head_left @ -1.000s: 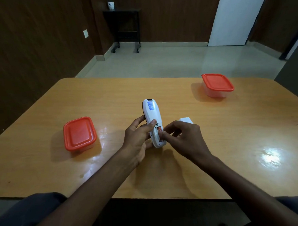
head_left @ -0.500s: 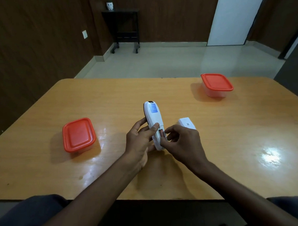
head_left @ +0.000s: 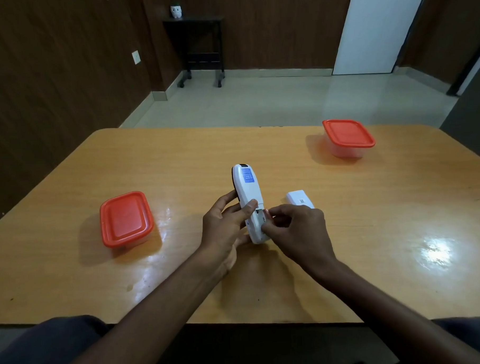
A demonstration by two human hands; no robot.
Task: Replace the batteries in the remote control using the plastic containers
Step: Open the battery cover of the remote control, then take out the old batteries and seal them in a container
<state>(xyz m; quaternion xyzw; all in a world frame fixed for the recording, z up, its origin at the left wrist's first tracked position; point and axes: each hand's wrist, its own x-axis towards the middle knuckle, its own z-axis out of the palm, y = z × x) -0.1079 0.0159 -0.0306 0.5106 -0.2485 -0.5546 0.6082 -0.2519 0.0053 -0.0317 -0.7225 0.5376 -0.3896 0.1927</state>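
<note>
Left hand point(head_left: 224, 223) gripping remote point(head_left: 249, 200) sides, back up, above desk point(head_left: 177, 162) | right hand point(head_left: 296, 231) pinching into open battery bay, contents unclear | light, rigid, smooth: hold mid-body | cover point(head_left: 300, 200) beside | far: lidded containers point(head_left: 125, 218) point(head_left: 347, 137).

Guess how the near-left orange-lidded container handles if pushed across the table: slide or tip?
The orange-lidded container is low and wide, so it would probably slide rather than tip. The table looks glossy, so little drag is likely. Its clear walls suggest thin plastic, probably light; contents cannot be seen.
</note>
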